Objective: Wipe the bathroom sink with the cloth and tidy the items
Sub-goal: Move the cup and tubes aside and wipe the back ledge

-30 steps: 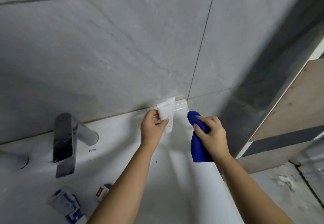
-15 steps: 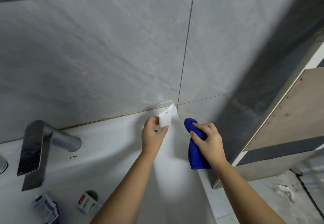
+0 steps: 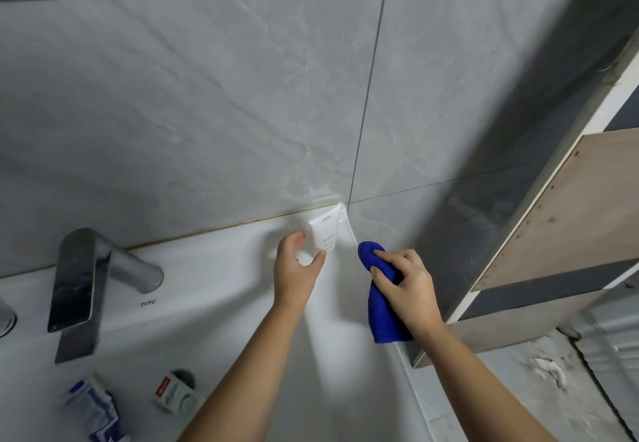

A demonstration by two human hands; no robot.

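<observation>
1. The blue cloth (image 3: pixel 380 307) is bunched in the right hand (image 3: pixel 409 289), whose fingers are curled tight around it; its upper tip pokes above the knuckles and its tail hangs down over the right edge of the sink (image 3: pixel 214 303).
2. Just left of it, a white tube (image 3: pixel 325 232) stands in the sink's back right corner, leaning against the grey tiled wall (image 3: pixel 207 113). The left hand (image 3: pixel 299 269) has thumb and fingers part-open around the tube's lower end, the thumb tip touching it.
3. The tube carries small print, too fine to read.
4. The sink's white rim runs along the wall joint; its right edge ends close beside a wooden cabinet (image 3: pixel 570 220), leaving only a narrow gap.
5. The basin surface between the forearms and the chrome faucet (image 3: pixel 83 279) lies open.
6. The letters "TUTU" (image 3: pixel 148 303) are printed on the rim beside the faucet base.
7. At lower left lie a crumpled blue-and-white packet (image 3: pixel 95 407) and a small white box (image 3: pixel 176 395) with a red label, both well apart from the hands.
</observation>
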